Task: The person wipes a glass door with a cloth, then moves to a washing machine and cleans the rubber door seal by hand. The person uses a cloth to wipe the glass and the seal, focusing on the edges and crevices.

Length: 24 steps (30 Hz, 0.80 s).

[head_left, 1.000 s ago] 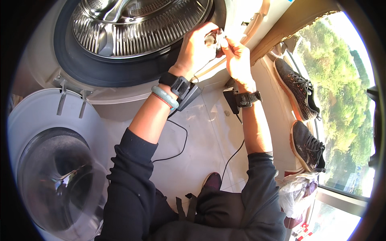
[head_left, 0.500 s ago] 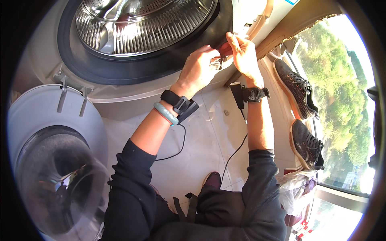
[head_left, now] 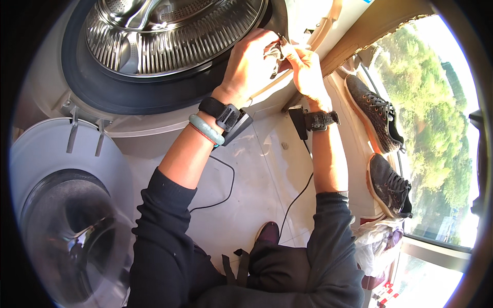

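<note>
My left hand [head_left: 250, 64] is closed around a crumpled, dark greyish cloth [head_left: 274, 57], part of which sticks out past the fingers. It is at the lower right edge of the washing machine's round opening. Close beside it, my right hand [head_left: 309, 72] has thumb and fingers pinched together at the edge of the dark rubber door seal [head_left: 169, 95]; the fingertips are partly hidden. Behind the seal shows the shiny ribbed metal drum [head_left: 174, 54]. Each wrist wears a black strap with a dark box, and the left also a pale green bangle [head_left: 206, 129].
The round washing machine door [head_left: 67, 205] hangs open at the left on two metal hinges. Two dark sneakers [head_left: 372, 110] lie along the window at the right, above a white plastic bag [head_left: 377, 246]. Black cables [head_left: 298, 195] run across the tiled floor [head_left: 257, 179].
Both hands have shifted up along the seal, the left with the cloth. The right thumb, raised before, is now bent in toward the seal and cloth. The view has shifted slightly.
</note>
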Motion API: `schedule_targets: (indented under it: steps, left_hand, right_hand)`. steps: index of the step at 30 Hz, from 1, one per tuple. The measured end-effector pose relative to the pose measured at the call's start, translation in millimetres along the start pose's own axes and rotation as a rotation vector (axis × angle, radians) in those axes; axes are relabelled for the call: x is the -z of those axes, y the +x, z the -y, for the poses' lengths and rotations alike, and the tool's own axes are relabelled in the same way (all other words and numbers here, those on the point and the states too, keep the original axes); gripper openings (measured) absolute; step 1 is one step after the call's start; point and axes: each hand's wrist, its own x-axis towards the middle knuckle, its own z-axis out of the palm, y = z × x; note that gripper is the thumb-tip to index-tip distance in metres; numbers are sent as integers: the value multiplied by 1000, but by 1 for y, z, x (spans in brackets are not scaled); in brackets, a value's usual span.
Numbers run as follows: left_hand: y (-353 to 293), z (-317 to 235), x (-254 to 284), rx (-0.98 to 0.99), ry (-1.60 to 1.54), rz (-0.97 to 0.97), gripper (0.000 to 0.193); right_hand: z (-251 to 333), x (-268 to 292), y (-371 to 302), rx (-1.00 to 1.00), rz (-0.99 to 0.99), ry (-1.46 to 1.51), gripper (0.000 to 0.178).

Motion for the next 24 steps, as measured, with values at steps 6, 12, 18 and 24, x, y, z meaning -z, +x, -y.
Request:
schedule_targets:
  steps: [6,12,18,24]
  left_hand:
    - [-11,2,-6,-68,-47,-130,33]
    - [-13,7,-3,-24,-47,-45,26]
    - [-25,2,-11,-138,41,-55,19]
    - [-37,-3,-2,-157,168,-84,23]
  right_hand:
    - [-1,-7,-4,81,-50,12,34]
    - [29,-11,-6,128,-241,-196,25]
    - [45,-2,-7,47,-160,-420,21]
    - [32,6,-1,26,-102,-119,24]
